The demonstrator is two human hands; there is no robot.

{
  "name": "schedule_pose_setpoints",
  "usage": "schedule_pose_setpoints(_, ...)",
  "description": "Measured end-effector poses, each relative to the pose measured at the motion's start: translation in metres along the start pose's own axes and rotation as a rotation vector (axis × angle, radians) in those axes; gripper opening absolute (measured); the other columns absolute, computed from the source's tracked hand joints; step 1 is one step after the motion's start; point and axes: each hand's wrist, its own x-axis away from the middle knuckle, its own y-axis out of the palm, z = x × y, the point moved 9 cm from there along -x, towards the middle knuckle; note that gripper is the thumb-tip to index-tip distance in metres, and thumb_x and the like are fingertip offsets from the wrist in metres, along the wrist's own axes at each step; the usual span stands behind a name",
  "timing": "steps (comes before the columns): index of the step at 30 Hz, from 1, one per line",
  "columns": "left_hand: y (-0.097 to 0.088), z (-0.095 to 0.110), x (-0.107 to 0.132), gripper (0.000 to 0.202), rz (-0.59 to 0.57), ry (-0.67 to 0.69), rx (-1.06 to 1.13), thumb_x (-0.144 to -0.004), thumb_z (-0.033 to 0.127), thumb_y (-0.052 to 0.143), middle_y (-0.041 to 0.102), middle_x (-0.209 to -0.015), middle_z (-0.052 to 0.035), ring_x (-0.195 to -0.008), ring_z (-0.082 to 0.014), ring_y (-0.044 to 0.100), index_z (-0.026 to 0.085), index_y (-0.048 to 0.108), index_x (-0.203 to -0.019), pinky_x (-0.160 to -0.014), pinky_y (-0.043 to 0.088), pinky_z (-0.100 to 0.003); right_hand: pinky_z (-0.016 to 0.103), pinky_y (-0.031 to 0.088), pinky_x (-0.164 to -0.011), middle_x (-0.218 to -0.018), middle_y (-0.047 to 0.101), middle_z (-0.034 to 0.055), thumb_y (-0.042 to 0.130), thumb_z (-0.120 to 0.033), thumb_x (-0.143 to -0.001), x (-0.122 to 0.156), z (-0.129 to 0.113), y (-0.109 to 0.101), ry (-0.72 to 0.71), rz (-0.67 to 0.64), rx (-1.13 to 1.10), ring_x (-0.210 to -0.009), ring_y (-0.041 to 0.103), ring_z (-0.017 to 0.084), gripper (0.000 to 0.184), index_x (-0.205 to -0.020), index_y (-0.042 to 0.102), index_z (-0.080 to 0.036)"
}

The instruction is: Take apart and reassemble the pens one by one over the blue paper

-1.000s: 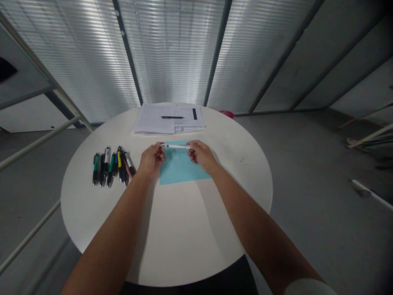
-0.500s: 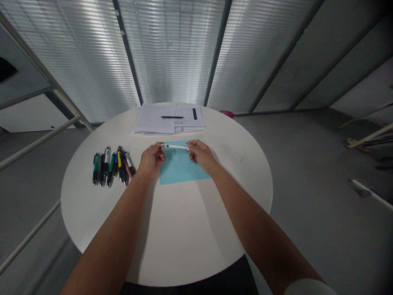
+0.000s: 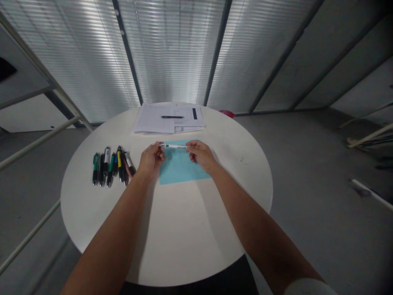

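Note:
A slim white pen [image 3: 175,146] with dark markings is held level between both hands, above the far part of a light blue sheet of paper [image 3: 181,170]. My left hand [image 3: 152,158] pinches its left end between thumb and fingertips. At the other end, the fingers of my right hand [image 3: 200,154] are closed on it. Both tips of the pen are partly covered by fingers. To the left of my left hand lies a loose row of several pens [image 3: 111,166] with green, black, silver, blue and yellow barrels.
Everything rests on a round white table [image 3: 181,229]. Toward its far edge is a stack of printed papers [image 3: 156,119] with a black pen [image 3: 172,117] on top. A pale metal frame [image 3: 39,133] stands at the left, and blinds [image 3: 172,53] hang behind the table.
The pen has turned slightly between the fingers, so dark print now shows near its right end. My right-hand fingers have shifted a little; my left hand is nearly still.

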Motion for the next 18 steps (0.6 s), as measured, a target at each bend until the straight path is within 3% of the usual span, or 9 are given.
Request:
schedule_pose_setpoints(7,0.0017,-0.0004,0.0003,0.010,0.001,-0.013,0.009,-0.087,0.021,0.063,0.057,-0.063,0.0009,-0.047,-0.0062,0.047,0.011,0.065,-0.085,-0.046,0.038,-0.019,0.021,0.036,-0.038,-0.057,0.054,-0.0092,0.074,-0.029,-0.065,-0.0016,0.0033,-0.0017,0.003,0.003,-0.019,-0.043,0.050,0.007,0.028,-0.090,0.065,-0.021)
schedule_pose_setpoints(14,-0.0013,-0.0009,-0.0020,0.010,0.005,-0.019,0.034,-0.089,0.022,0.059,0.057,-0.063,0.0010,-0.047,-0.0067,0.047,0.014,0.062,-0.086,-0.045,0.038,-0.020,0.021,0.034,-0.041,-0.071,0.062,-0.0046,0.073,-0.033,-0.067,-0.0008,0.0022,-0.0051,0.046,0.036,-0.113,-0.046,0.051,0.007,0.025,-0.087,0.063,-0.021)
schedule_pose_setpoints(18,-0.0040,-0.0014,-0.0033,0.008,0.019,-0.033,0.064,-0.090,0.024,0.060,0.057,-0.064,0.0011,-0.046,-0.0074,0.048,0.016,0.061,-0.088,-0.046,0.038,-0.020,0.021,0.035,-0.043,-0.068,0.061,-0.0043,0.073,-0.040,-0.071,0.0010,0.0009,-0.0065,0.089,0.058,-0.184,-0.047,0.050,0.007,0.027,-0.086,0.060,-0.021)
